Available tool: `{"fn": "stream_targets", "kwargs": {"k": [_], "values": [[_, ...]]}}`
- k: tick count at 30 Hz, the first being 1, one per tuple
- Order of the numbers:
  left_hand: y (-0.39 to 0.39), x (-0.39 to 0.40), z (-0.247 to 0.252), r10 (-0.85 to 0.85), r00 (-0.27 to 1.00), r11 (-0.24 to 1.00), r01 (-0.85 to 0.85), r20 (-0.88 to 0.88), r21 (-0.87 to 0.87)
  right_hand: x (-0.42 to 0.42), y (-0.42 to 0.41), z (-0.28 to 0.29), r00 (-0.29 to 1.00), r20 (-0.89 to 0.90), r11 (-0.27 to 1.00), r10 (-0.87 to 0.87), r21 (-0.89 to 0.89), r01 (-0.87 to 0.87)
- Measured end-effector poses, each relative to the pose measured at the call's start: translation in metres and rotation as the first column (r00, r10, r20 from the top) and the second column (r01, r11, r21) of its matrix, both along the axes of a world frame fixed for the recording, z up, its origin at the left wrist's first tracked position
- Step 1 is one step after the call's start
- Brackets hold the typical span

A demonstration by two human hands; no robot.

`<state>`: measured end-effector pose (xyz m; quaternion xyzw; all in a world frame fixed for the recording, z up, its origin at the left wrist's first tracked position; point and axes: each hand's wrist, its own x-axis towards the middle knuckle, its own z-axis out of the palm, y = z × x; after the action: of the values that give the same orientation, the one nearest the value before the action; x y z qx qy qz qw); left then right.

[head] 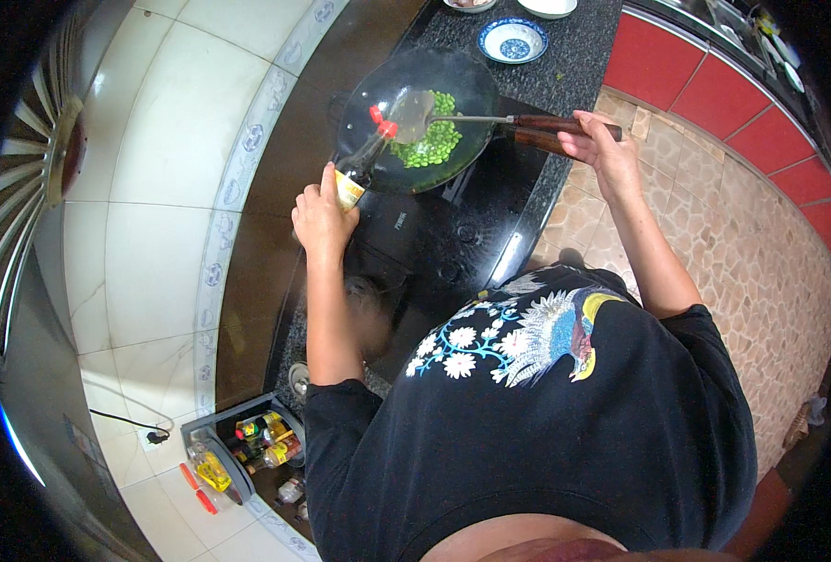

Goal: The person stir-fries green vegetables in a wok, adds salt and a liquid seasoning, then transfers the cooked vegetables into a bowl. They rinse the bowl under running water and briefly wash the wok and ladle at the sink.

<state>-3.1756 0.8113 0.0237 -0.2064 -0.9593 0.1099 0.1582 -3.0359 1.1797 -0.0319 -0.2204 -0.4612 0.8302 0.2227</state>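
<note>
My left hand [325, 219] grips a dark sauce bottle [368, 160] with a yellow label, tilted over the left rim of a black wok [458, 74]. Its red cap [382, 123] stands flipped up, and the mouth points at the pan. In the wok lie green shelled beans [429, 149] in a loose pile. My right hand [606, 149] holds the dark wooden handle of a metal spatula [468, 119], whose wide blade rests over the beans' left side. Just below it, the wok's wooden handle [540, 139] runs under my fingers; whether they grip it too is unclear.
A blue-and-white bowl [513, 41] sits on the speckled stone counter [559, 74] beyond the wok, near two other dishes at the top edge. Below the wok lies the black glass cooktop [450, 246]. A grey rack [236, 414] of condiment bottles stands by the tiled wall.
</note>
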Motion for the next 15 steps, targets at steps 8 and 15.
{"fn": "stream_targets", "kwargs": {"k": [8, 15], "values": [[0.0015, -0.0020, 0.0059, 0.038, 0.999, 0.993, -0.033, 0.035, -0.113, 0.0013, -0.0015, -0.0012, 1.000, 0.010, 1.000, 0.014, -0.011, -0.014], [0.0014, -0.0012, 0.0075, -0.013, 1.000, 0.997, 0.015, 0.016, -0.071, 0.0045, 0.0016, -0.0050, 0.997, 0.037, 0.998, 0.061, 0.016, -0.062]]}}
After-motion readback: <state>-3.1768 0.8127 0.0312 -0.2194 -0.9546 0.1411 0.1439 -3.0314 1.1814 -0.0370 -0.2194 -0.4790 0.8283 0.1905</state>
